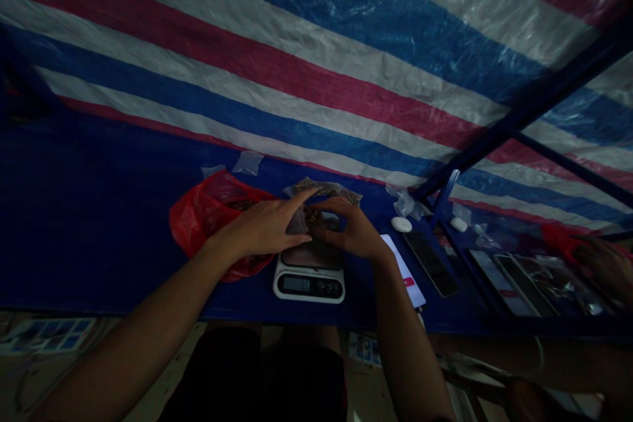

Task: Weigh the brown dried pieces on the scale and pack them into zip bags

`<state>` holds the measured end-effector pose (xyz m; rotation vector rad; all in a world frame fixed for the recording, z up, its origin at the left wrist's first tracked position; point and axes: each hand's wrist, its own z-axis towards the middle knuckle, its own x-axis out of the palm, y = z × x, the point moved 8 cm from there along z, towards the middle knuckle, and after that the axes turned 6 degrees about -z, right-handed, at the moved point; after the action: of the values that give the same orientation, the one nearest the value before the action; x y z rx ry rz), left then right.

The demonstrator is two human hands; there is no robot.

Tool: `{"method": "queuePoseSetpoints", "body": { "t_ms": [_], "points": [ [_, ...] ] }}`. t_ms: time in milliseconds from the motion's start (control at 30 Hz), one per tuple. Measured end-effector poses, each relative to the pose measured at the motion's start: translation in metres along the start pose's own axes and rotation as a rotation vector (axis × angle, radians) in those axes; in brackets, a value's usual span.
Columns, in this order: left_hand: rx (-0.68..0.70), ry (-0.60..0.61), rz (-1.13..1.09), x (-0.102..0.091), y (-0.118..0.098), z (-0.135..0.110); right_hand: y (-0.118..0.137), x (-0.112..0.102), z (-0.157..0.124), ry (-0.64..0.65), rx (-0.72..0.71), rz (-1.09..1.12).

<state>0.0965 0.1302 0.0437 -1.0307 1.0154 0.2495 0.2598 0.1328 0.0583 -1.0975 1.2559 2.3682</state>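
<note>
digital scale (309,283) lit, reading too small to tell. left hand (262,227) and right hand (351,231) partly closed on a clear plastic bag (302,221) of brown pieces, held above the pan, not yet set down; firmness of hold undeterminable. red plastic bag (212,211) at left contains more brown pieces; flat clear bag (247,163) lies beyond.

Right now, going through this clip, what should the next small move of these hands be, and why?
Probably lower the clear plastic bag onto the digital scale and let go: the left hand and right hand are both at the bag, just over the pan, and the scale's display is lit.
</note>
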Motion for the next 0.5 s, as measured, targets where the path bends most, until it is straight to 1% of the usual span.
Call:
{"method": "queuePoseSetpoints", "body": {
  "t_ms": [200,300,400,500],
  "points": [
    [0.007,-0.015,-0.098,0.002,0.004,0.001,0.007,0.009,0.001,0.018,-0.023,0.008],
    [0.007,-0.028,-0.123,0.000,0.004,0.001,0.006,0.011,0.000,0.031,0.039,0.034],
    [-0.055,-0.030,-0.129,-0.004,0.006,0.000,0.005,0.012,-0.001,0.039,0.088,0.047],
    [-0.093,-0.032,-0.157,-0.007,0.006,0.000,0.011,0.010,0.001,0.025,0.009,0.062]
  ]
}}
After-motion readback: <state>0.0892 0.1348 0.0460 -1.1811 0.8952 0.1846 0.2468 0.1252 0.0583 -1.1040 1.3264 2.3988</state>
